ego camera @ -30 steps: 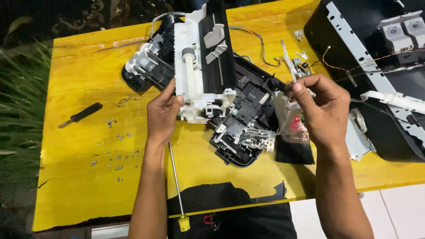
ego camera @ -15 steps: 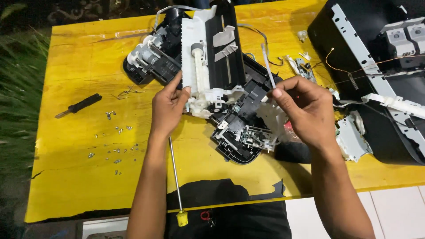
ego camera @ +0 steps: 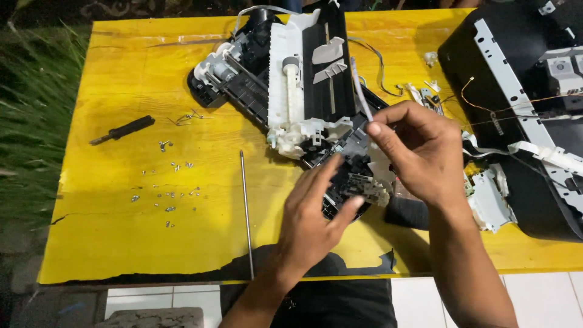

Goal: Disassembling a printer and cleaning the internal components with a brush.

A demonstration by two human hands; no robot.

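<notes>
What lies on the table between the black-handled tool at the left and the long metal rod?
Head view: small loose screws lie scattered on the yellow table between the black-handled tool and the metal rod.

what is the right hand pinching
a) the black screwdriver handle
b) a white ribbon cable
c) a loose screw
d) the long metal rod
b: the right hand pinches a thin white ribbon cable that rises from the printer mechanism, while the black handle, the rod and the screws lie untouched on the yellow table.
</notes>
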